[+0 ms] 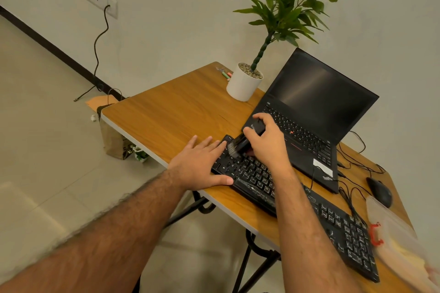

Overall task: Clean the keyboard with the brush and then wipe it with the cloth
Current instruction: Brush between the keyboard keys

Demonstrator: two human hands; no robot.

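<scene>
The keyboard (295, 200), black and marked ZEBRONICS on its front edge, lies along the near edge of the wooden table (171, 112), just in front of a ThinkPad laptop (312, 121). I see my right hand (266, 140) gripping the black brush (242, 143), bristles on the keys at the keyboard's left end. My left hand (200, 164) lies flat, fingers straight, on that same end.

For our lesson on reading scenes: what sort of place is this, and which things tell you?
Probably a home or small office workspace: a wooden desk holds an open laptop, a separate keyboard and a mouse, with a potted plant against a plain wall.
</scene>
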